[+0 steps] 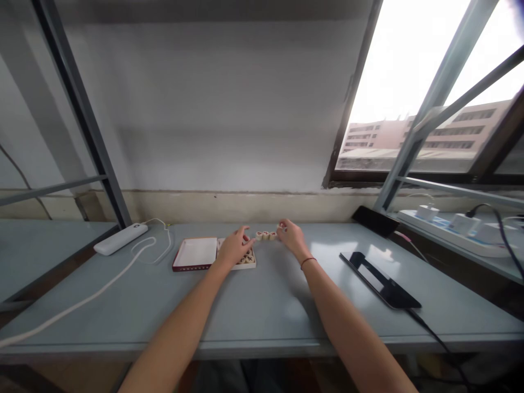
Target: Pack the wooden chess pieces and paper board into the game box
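Note:
Several round xiangqi pieces [266,236] with red characters stand side by side in a short row near the back of the desk. At the row's right end, my right hand [292,239] pinches a xiangqi piece between thumb and fingertips. My left hand [233,248] hovers over a white box tray [250,266], its thumb and fingers apart. More xiangqi pieces [248,258] with dark characters lie in that tray, partly hidden by the hand. Left of the tray is the box lid [198,254], white inside with a dark red edge.
On the left a white power strip [120,239] trails a white cable [102,292]. A dark tablet or phone [380,281] lies at right with a black cable. Behind it rests another dark device [374,221]. A white socket strip [454,232] with plugs sits beyond the right frame post.

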`<state>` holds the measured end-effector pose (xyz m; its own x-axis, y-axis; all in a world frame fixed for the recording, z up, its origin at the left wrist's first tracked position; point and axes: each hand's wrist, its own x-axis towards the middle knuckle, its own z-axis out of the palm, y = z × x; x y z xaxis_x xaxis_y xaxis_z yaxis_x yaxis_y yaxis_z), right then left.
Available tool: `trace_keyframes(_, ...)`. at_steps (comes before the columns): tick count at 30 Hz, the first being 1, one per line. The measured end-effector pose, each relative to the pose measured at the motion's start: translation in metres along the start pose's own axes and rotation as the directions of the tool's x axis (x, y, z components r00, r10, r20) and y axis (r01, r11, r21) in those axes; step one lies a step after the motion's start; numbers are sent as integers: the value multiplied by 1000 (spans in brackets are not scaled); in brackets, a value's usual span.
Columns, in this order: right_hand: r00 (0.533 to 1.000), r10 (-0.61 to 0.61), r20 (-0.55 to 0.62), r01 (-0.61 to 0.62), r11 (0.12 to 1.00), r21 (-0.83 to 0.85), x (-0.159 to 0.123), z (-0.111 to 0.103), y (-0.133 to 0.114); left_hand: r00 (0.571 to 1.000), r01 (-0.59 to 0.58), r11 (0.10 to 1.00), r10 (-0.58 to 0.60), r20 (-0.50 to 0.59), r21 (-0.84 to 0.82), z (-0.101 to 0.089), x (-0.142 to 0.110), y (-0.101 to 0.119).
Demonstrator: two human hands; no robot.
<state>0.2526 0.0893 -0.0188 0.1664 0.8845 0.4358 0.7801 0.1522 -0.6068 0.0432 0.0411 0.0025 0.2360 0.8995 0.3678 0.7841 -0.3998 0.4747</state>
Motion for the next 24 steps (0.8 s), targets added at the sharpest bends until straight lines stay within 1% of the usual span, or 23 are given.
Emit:
trace_keyframes(2,999,25,38,-20,993,-117,3,1,16,1000,5,1000,-5,-1,2,-1,-1,0)
trace_keyframes(4,994,61,94,-41,979,-201,3,3,25,1000,10,1000,-10,-3,8,-1,-1,-1)
trace_keyframes(6,987,94,133,-57,965,-256,2,5,28,1000,19,1000,-19,-1,11,-2,-1,-3)
trace_keyframes(8,984,101,145,-57,957,-283,1,6,27,1000,21,1000,-21,2,8,-2,-1,-4)
trace_keyframes(14,987,79,142,-35,957,-289,3,8,29,999,34,999,-33,25,-8,-4,-1,-4)
trace_keyframes(18,988,83,129,-48,965,-259,1,9,28,1000,25,1000,-25,5,9,-8,0,-5)
trace_keyframes(24,988,73,137,-40,973,-227,-3,6,21,999,44,999,-43,-17,15,-13,2,-11)
